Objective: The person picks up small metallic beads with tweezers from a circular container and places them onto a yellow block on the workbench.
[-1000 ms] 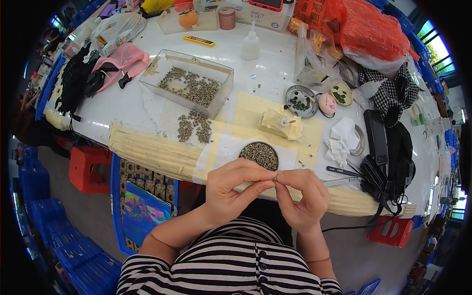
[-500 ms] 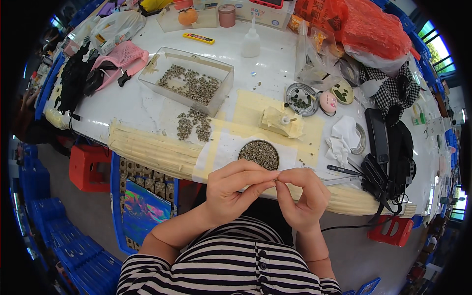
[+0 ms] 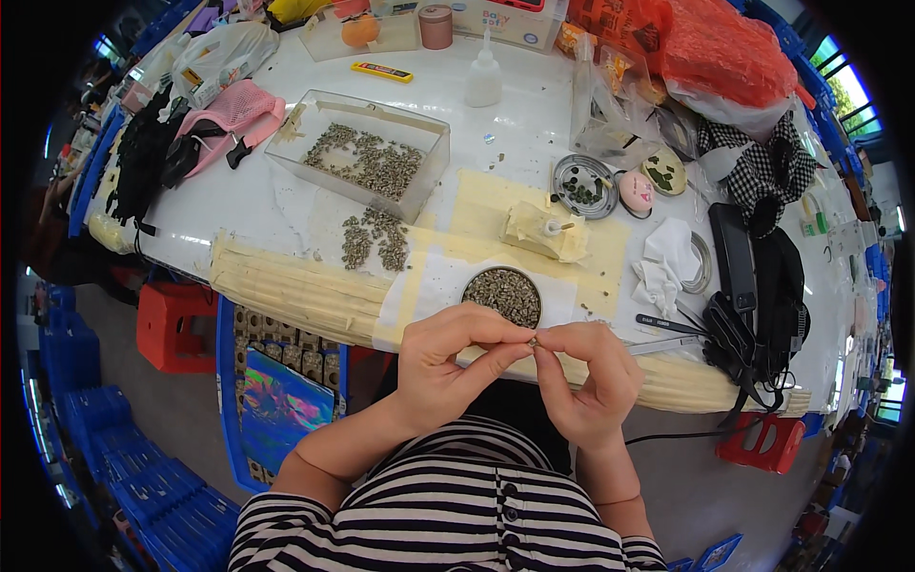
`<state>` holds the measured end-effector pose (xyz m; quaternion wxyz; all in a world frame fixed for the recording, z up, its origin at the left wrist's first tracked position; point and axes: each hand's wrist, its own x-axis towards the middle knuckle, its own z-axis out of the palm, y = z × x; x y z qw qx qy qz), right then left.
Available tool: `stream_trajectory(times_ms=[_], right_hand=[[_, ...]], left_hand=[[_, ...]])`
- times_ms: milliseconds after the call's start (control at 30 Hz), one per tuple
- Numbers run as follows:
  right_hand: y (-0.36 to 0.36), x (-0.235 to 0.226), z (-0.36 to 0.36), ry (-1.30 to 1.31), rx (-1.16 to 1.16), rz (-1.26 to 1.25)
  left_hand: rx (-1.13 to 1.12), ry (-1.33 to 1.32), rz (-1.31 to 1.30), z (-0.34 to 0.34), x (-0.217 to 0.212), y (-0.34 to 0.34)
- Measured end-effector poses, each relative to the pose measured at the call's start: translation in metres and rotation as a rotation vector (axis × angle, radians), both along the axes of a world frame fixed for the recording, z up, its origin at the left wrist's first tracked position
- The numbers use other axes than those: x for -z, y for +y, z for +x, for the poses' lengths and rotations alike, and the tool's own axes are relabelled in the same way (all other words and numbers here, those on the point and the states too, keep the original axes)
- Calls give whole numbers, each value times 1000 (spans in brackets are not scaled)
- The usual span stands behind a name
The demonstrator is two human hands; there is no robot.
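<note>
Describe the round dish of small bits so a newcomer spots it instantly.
Start at the white table, near its front edge, just beyond both hands. The round dish sits on white paper, heaped with grey-green bits. Unlike the clear rectangular box farther back, it is small, round and dark-rimmed.

The tiny greyish piece (image 3: 533,340) pinched between my left hand (image 3: 446,367) and right hand (image 3: 591,381) is too small to tell its shape, and my fingertips cover most of it. My left grip hides the near rim of the round metal dish of small grey-green pieces (image 3: 502,295). The white bench (image 3: 286,205) bends off at the picture's rim, and its far corners are cut off. My elbows drop below the lower edge.
</note>
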<state>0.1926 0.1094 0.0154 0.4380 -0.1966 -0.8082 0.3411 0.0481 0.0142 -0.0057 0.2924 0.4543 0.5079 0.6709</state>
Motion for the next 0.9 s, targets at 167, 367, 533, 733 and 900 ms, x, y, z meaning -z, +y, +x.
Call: stream_trajectory(times_ms=[167, 367, 533, 733, 900], right_hand=[[1, 0, -1, -2, 17, 74], [1, 1, -1, -8, 18, 31], [1, -1, 2, -1, -19, -77], [1, -3, 4, -15, -46, -179], [1, -3, 4, -10, -61, -228]], left_hand=[[60, -185, -25, 2, 0, -1], [70, -190, -51, 2, 1, -3], [-11, 72, 9, 1, 0, 1], [-93, 385, 129, -2, 0, 5], [-113, 452, 146, -2, -1, 5]])
